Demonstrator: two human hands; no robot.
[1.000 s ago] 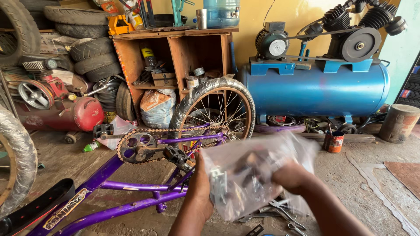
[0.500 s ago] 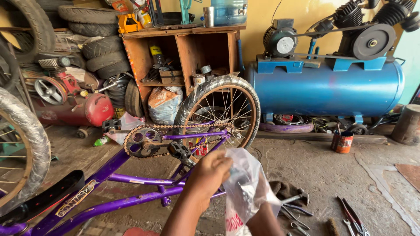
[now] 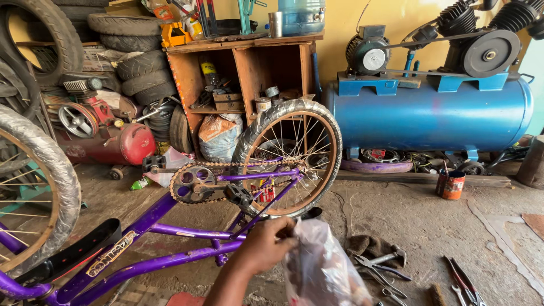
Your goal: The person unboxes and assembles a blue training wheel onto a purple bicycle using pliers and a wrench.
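- one hand point(image 3: 263, 246) is seen, low in the middle of the head view; by the way its forearm enters from the bottom edge it is taken for the left hand, though this cannot be told for sure.
- its fingers point(image 3: 286, 233) are curled and pinched on the gathered top of a clear plastic bag point(image 3: 323, 269), which is held hanging over the concrete floor point(image 3: 408, 221).
- small dark and reddish items are seen dimly through the bag; what they are cannot be told.
- the right hand is not seen anywhere in the view.
- the bag is held just in front of an upturned purple bicycle frame point(image 3: 170, 232), near its rear wheel point(image 3: 292, 156) and chain ring point(image 3: 192, 184).
- a dark rag point(image 3: 371, 246) and pliers point(image 3: 377, 269) are laid on the floor just right of the bag; more hand tools point(image 3: 462, 280) are laid further right.
- a small rusty tin point(image 3: 450, 184) is stood on the floor before a blue air compressor tank point(image 3: 430, 116).
- a wooden shelf point(image 3: 243, 73) and stacked tyres point(image 3: 133, 56) are seen behind the bicycle.
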